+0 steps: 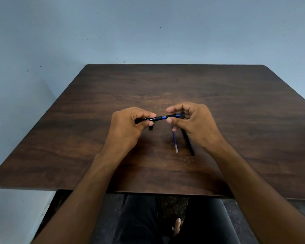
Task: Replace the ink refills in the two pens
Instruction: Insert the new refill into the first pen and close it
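Fingers of both hands pinch one black pen (158, 118) held level above the table (236, 106).

Left hand (128, 125) curls its thumb and fingertips round the barrel end, which runs out from between them toward the right hand (192, 120). That hand's thumb and forefinger grip the other end, where a blue section shows just beside the fingertips. The pen's long axis runs left to right, its right end tilted slightly up. Below and just behind the right fingers, a thin blue refill (174, 139) lies on the table, pointing toward the person, its pale end nearest. Beside it, partly under the right palm, a second black pen (189, 143) lies nearly parallel. A small dark piece sits on the table under the left fingers; what it is I cannot tell.
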`<state>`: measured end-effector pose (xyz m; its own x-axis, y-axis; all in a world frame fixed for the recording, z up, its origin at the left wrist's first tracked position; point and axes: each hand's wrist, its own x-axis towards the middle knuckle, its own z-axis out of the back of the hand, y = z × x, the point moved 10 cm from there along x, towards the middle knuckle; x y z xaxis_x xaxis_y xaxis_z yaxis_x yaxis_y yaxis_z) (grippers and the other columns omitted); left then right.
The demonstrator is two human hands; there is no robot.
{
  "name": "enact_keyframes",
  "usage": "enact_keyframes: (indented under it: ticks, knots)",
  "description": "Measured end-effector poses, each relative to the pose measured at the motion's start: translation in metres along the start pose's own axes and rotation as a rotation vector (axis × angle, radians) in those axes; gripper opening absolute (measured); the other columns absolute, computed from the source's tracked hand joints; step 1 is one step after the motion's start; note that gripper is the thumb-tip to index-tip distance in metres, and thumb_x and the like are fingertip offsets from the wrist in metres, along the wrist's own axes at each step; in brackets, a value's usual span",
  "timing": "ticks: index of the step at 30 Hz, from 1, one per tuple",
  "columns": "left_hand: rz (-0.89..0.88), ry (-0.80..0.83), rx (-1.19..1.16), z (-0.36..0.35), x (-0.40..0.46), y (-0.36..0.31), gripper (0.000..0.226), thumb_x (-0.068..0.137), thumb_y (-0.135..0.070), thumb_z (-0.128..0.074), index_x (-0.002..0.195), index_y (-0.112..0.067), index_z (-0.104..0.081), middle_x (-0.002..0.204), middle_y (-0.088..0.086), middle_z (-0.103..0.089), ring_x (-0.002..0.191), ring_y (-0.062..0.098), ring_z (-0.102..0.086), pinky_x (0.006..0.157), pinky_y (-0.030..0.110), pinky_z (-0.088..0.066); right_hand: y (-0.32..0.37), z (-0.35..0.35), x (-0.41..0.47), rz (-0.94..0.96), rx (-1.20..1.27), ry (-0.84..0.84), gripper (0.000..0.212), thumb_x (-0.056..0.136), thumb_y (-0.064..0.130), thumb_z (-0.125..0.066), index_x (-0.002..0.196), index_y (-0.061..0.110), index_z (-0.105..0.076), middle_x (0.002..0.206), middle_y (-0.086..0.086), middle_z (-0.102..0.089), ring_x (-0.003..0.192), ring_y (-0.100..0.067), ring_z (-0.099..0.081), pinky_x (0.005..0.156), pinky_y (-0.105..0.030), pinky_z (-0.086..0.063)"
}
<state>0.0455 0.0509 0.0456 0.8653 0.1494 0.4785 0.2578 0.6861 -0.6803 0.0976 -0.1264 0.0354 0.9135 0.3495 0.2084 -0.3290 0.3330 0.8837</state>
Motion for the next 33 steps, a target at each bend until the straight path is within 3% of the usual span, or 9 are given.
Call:
enact_keyframes:
  ticks: [4, 9, 13, 17, 20, 24, 28, 31, 33]
  knots:
    - [-0.002, 0.016, 0.007, -0.001, -0.001, 0.0, 0.026, 0.073, -0.005, -0.083, 0.096, -0.018, -0.079, 0.088, -0.008, -0.074, 0.083, 0.002, -0.067, 0.078, 0.012, -0.049, -0.005, 0.001, 0.001, -0.028, 0.031, -0.017, 0.02, 0.081, 0.008, -0.08, 0.101, 0.009, -0.076, 0.083, 0.003, -0.075, 0.058, -0.009, -0.069, 0.066, -0.017, -0.057]
    - [0.005, 0.023, 0.021, -0.002, -0.001, -0.001, 0.027, 0.074, -0.006, -0.083, 0.097, -0.019, -0.079, 0.089, -0.009, -0.074, 0.082, 0.002, -0.067, 0.077, 0.011, -0.049, -0.005, 0.002, 0.001, -0.018, 0.025, -0.036, 0.021, 0.08, 0.009, -0.081, 0.101, 0.01, -0.077, 0.085, 0.002, -0.076, 0.061, -0.012, -0.072, 0.07, -0.022, -0.06]
    - [-0.004, 0.024, 0.011, -0.002, -0.001, -0.005, 0.025, 0.074, -0.006, -0.083, 0.095, -0.018, -0.079, 0.087, -0.007, -0.074, 0.081, 0.004, -0.067, 0.076, 0.011, -0.049, -0.004, 0.002, 0.0, -0.005, 0.057, -0.044, 0.026, 0.079, 0.007, -0.081, 0.104, 0.008, -0.075, 0.085, 0.002, -0.076, 0.059, -0.012, -0.072, 0.064, -0.018, -0.058]
    - [-0.018, 0.015, 0.017, -0.001, 0.0, -0.008, 0.023, 0.074, -0.004, -0.082, 0.095, -0.014, -0.08, 0.088, -0.005, -0.074, 0.084, 0.004, -0.065, 0.076, 0.006, -0.044, -0.006, 0.002, 0.002, -0.013, 0.092, -0.054, 0.02, 0.079, 0.01, -0.082, 0.098, 0.005, -0.076, 0.068, 0.001, -0.074, 0.05, -0.009, -0.067, 0.055, -0.015, -0.053]
    - [-0.026, 0.013, 0.009, 0.0, -0.001, -0.009, 0.024, 0.073, -0.003, -0.083, 0.095, -0.014, -0.08, 0.088, -0.005, -0.074, 0.084, 0.004, -0.065, 0.076, 0.007, -0.045, -0.01, 0.001, 0.003, -0.036, 0.095, -0.041, 0.017, 0.081, 0.016, -0.08, 0.094, 0.005, -0.077, 0.061, 0.002, -0.071, 0.046, -0.006, -0.062, 0.051, -0.016, -0.051]
    - [-0.039, 0.006, 0.001, 0.0, -0.003, -0.01, 0.024, 0.073, -0.005, -0.083, 0.094, -0.015, -0.079, 0.087, -0.007, -0.074, 0.084, 0.004, -0.067, 0.076, 0.011, -0.049, -0.011, 0.001, 0.003, -0.054, 0.085, -0.033, 0.02, 0.082, 0.026, -0.078, 0.086, 0.007, -0.077, 0.067, -0.002, -0.075, 0.047, -0.004, -0.06, 0.047, -0.02, -0.051]
    - [-0.032, 0.005, 0.003, 0.0, -0.004, -0.008, 0.026, 0.072, -0.005, -0.084, 0.095, -0.017, -0.079, 0.089, -0.008, -0.074, 0.084, 0.003, -0.067, 0.078, 0.011, -0.05, -0.014, -0.002, 0.003, -0.093, 0.043, -0.012, 0.036, 0.086, 0.044, -0.07, 0.076, 0.01, -0.075, 0.065, -0.004, -0.075, 0.042, -0.005, -0.057, 0.043, -0.019, -0.044]
    - [-0.011, 0.005, 0.018, 0.001, -0.003, -0.006, 0.026, 0.072, -0.005, -0.084, 0.095, -0.017, -0.079, 0.09, -0.007, -0.074, 0.084, 0.003, -0.068, 0.079, 0.012, -0.051, -0.015, -0.002, 0.003, -0.109, 0.004, -0.015, 0.046, 0.09, 0.054, -0.061, 0.084, 0.01, -0.075, 0.069, -0.002, -0.075, 0.044, -0.005, -0.057, 0.046, -0.019, -0.045]
    - [-0.001, 0.003, 0.022, 0.003, -0.003, -0.004, 0.027, 0.072, -0.004, -0.084, 0.095, -0.017, -0.079, 0.09, -0.007, -0.075, 0.084, 0.003, -0.068, 0.08, 0.015, -0.052, -0.013, 0.006, 0.0, -0.092, 0.057, -0.043, 0.032, 0.089, 0.047, -0.067, 0.096, 0.016, -0.074, 0.07, 0.002, -0.074, 0.05, -0.004, -0.061, 0.05, -0.019, -0.05]
